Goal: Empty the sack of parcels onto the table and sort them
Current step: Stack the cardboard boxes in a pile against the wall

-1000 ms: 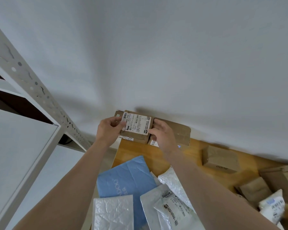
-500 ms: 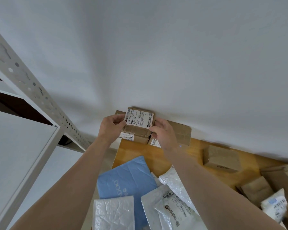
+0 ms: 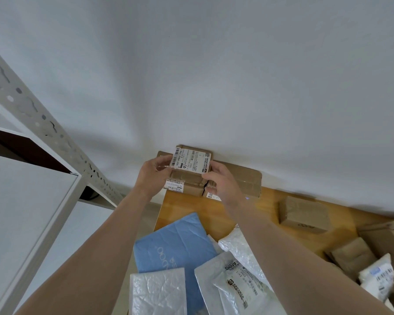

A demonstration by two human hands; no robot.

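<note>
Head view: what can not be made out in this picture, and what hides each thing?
- Head view: the left hand and right hand pinch the small labelled box; their fingers hide whether it rests on the boxes below.
- The fine print on its label is too small to read.
- The long flat box is partly hidden by the right hand.
- The cardboard boxes at the right are cut off by the frame edge.
- The sack is out of view.

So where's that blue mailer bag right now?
In the head view, the blue mailer lies at the left edge of the table, partly under a silver bubble mailer.
</note>
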